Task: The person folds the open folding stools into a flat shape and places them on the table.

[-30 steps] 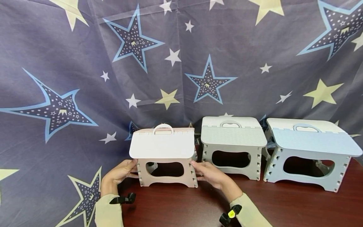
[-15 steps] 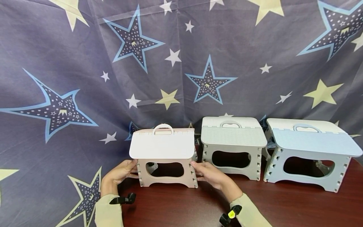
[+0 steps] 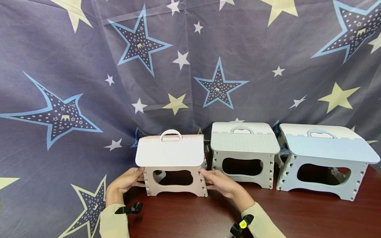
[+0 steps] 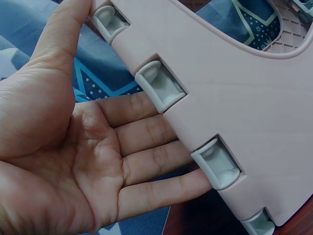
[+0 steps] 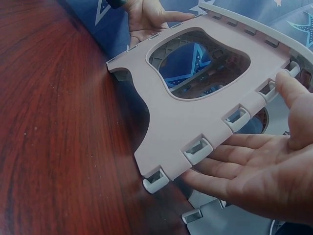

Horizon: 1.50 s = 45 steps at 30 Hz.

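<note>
A small pink folding stool (image 3: 174, 181) with a white top panel (image 3: 171, 153) and a raised white carry handle (image 3: 171, 133) stands upright on the table. My left hand (image 3: 125, 181) holds its left side edge, thumb at the front corner just under the top. Along that hinged edge, the left wrist view shows long fingers (image 4: 151, 156) reaching behind the pink leg panel (image 4: 254, 107). My right hand (image 3: 221, 182) holds the opposite edge the same way, its thumb (image 5: 289, 87) near a hinge and the fingertips hidden behind the panel.
To the right stand a grey-green folding stool (image 3: 245, 142) and a light blue folding stool (image 3: 330, 145), both set up on the dark red-brown table (image 3: 184, 218). A star-patterned cloth (image 3: 166, 89) hangs behind and to the left.
</note>
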Each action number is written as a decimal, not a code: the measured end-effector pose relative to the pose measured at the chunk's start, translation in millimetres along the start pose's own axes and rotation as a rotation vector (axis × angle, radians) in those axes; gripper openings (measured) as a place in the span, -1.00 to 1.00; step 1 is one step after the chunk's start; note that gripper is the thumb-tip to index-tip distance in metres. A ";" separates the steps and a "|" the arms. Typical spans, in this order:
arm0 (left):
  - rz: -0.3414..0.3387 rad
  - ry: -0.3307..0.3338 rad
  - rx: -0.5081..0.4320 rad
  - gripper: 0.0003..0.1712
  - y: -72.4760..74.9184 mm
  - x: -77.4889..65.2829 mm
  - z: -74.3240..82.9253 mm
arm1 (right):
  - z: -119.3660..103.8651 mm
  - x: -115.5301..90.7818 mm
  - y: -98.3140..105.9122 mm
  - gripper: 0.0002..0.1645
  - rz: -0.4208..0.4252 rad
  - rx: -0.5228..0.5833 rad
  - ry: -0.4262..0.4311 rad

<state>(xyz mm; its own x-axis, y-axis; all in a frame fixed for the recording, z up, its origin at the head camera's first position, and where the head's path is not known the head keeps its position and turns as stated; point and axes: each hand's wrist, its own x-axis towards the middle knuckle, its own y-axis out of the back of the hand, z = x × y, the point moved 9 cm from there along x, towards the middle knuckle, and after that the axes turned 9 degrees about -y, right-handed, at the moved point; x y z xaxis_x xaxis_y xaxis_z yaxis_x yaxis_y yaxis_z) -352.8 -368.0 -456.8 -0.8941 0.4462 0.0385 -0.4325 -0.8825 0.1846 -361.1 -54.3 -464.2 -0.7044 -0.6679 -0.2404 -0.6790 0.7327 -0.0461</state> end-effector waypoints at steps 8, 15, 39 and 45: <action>-0.003 -0.014 -0.014 -0.44 -0.1 1.1 0.0 | 0.7 1.8 0.0 -0.22 -0.004 0.005 0.007; 0.000 -0.022 -0.032 -0.49 -1.1 2.4 1.0 | 1.3 1.8 0.1 -0.23 -0.007 0.005 0.020; -0.016 -0.029 -0.021 -0.46 -1.8 2.9 -2.0 | 2.2 2.1 -2.1 -0.23 -0.022 0.005 0.022; -0.014 -0.026 -0.027 -0.47 -1.2 3.7 -3.9 | 2.9 2.4 -1.8 -0.22 -0.025 0.001 0.022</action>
<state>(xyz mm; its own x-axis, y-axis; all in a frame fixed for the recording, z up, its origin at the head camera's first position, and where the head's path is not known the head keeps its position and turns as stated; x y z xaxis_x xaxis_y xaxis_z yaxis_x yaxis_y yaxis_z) -356.0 -365.9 -460.7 -0.8845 0.4623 0.0620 -0.4486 -0.8796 0.1584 -360.9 -56.8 -467.6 -0.6912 -0.6890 -0.2179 -0.6965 0.7156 -0.0531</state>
